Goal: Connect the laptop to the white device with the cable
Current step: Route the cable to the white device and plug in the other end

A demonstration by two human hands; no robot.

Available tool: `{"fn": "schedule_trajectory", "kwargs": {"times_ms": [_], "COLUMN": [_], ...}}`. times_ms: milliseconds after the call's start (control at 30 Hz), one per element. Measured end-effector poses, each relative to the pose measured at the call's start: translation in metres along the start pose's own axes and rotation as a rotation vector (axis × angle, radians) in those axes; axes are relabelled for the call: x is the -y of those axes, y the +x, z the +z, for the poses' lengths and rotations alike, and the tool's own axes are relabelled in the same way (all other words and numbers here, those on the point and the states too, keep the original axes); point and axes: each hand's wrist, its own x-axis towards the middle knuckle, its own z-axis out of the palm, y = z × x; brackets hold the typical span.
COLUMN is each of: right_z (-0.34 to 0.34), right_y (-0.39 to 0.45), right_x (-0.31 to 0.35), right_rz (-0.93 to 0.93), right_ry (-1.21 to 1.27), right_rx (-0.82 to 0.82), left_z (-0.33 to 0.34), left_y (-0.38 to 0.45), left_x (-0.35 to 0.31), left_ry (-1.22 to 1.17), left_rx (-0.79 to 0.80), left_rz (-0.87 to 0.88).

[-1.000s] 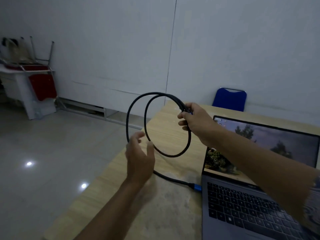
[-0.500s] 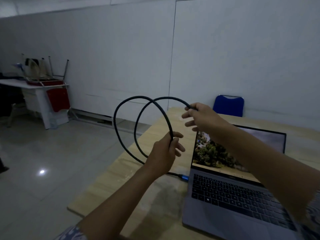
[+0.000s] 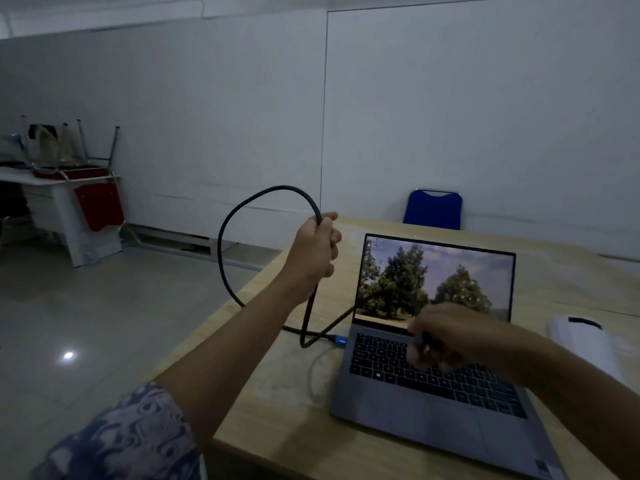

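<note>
A grey laptop stands open on the wooden table, its screen lit with trees. A black braided cable loops up above the table's left edge; its blue plug sits at the laptop's left side. My left hand is raised and closed around the cable's loop. Over the keyboard, my right hand, blurred, pinches the cable's other end. The white device lies to the right of the laptop, partly behind my right forearm.
A blue chair stands behind the table against the white wall. Far left, a white desk carries an upturned red chair. The tiled floor lies left of the table's edge.
My left hand closed on the loop and lifted it. My right hand came down from the loop to above the keyboard with the cable's end. The white device came into view.
</note>
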Motion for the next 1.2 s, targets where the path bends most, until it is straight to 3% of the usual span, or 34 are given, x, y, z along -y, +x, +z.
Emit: {"fn": "schedule_trajectory", "kwargs": {"times_ms": [233, 567, 833, 1200], "right_z": [0.048, 0.1, 0.13, 0.124], "right_y": [-0.004, 0.021, 0.03, 0.003], "right_x": [-0.026, -0.046, -0.065, -0.076], "right_rz": [0.223, 0.06, -0.116, -0.209], "right_ry": [0.166, -0.126, -0.45, -0.813], "right_rx": [0.153, 0.179, -0.135, -0.103], "left_z": [-0.001, 0.013, 0.029, 0.043], "left_y": [0.022, 0.023, 0.024, 0.047], "left_x": [-0.024, -0.003, -0.006, -0.024], "left_ry": [-0.336, -0.493, -0.715, -0.837], "left_rx": [-0.005, -0.03, -0.059, -0.257], "left_rz": [-0.244, -0.5, -0.507, -0.405]}}
